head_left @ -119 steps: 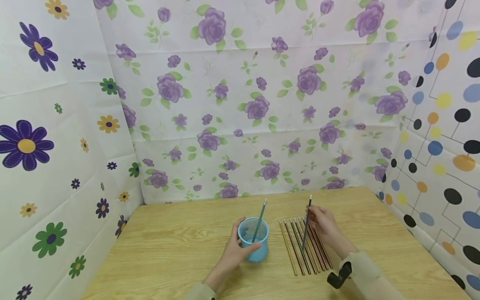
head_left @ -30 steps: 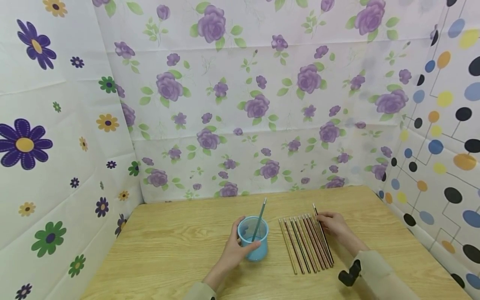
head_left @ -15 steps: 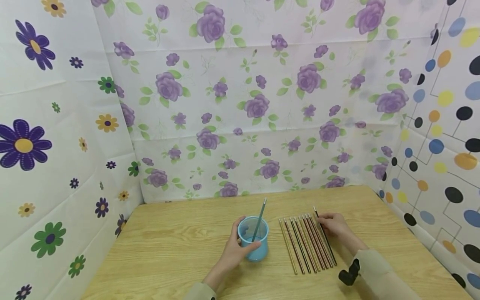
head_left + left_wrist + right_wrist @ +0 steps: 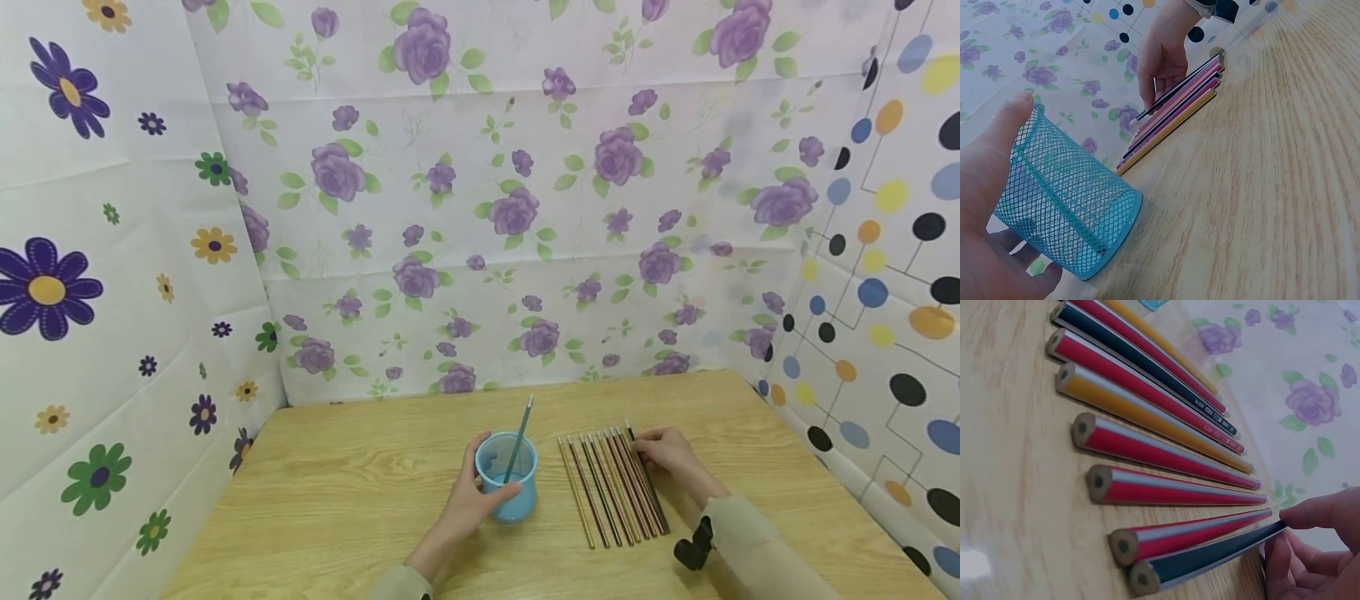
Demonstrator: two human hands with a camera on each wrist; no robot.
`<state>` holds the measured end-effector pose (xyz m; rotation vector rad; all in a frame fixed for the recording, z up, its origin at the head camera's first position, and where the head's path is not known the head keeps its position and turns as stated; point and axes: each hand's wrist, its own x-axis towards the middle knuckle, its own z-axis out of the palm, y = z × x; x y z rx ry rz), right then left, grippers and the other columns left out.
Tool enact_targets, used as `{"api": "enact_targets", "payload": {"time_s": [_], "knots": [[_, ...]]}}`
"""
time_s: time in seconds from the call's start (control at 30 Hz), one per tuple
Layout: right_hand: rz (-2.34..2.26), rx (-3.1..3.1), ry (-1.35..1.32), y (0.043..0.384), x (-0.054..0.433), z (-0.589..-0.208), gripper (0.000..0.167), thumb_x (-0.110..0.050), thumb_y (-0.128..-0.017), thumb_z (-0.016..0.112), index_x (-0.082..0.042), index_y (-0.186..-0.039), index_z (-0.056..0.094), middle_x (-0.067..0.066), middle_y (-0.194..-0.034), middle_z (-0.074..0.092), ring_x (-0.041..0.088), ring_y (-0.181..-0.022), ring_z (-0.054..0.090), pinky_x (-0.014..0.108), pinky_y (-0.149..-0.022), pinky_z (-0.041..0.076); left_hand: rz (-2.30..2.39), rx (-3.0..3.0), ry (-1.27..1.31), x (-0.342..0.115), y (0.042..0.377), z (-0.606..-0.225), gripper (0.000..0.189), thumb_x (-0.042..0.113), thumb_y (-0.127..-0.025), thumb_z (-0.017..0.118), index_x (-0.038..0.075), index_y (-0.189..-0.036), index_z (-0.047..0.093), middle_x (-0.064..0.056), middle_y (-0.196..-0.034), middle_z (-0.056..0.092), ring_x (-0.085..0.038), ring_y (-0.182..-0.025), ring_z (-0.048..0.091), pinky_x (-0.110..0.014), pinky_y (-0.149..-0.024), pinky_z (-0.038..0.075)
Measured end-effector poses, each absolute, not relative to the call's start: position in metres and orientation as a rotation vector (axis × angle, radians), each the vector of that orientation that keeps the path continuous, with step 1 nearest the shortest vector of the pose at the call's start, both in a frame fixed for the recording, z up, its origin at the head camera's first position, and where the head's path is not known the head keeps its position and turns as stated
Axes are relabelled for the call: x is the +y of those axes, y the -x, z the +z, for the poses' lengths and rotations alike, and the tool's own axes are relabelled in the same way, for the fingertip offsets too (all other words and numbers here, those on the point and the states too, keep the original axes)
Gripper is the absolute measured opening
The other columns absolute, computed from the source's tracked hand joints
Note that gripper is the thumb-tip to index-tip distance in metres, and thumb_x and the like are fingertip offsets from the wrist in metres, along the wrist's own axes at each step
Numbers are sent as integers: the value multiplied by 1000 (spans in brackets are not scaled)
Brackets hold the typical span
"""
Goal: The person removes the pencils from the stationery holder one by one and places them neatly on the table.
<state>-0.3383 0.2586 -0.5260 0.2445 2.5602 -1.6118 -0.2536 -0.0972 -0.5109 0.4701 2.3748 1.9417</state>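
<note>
My left hand (image 4: 468, 504) grips a light-blue mesh pencil cup (image 4: 517, 504) from its left side, thumb near the rim. Inside the cup leans one green pencil (image 4: 519, 437), its eraser end sticking out above. To the right, several unsharpened pencils (image 4: 600, 492) in red, yellow and dark green lie side by side in a row. My right hand (image 4: 670, 454) pinches the eraser end of a dark green pencil (image 4: 1216, 551) between thumb and fingers. That pencil lies along the right end of the row, its near end against the adjacent red pencil (image 4: 1191, 534).
The wooden table (image 4: 360, 483) runs back to a flowered cloth wall (image 4: 465, 208). Further patterned cloths stand at the left side (image 4: 150, 417) and the right side (image 4: 885, 400).
Four seconds ago my right hand held the dark pencil tilted up over the row; it now lies at the right end. Within the last half second it shifted closer to the row. The cup stayed put.
</note>
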Motion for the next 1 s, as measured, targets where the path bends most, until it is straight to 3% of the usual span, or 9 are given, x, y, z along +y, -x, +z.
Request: {"api": "enact_targets", "payload": {"time_s": [0.4,1.0], "knots": [[-1524,2689,-223,340,257,-532,27,-12,-88,65,8,-105,68,10,-79,68,12,-57,55,27,-51,48,1950,2376,-466,-97,254,-513,87,28,-85,75,25,-151,19,-17,-147,39,-44,-134,38,-62,-103,39],[-1494,2732,-236,337,252,-530,21,-12,-89,63,7,-98,67,14,-85,66,14,-64,59,26,-55,54,1957,2376,-483,-97,255,-514,88,27,-85,75,18,-152,18,-18,-148,38,-45,-135,38,-63,-105,37]]}}
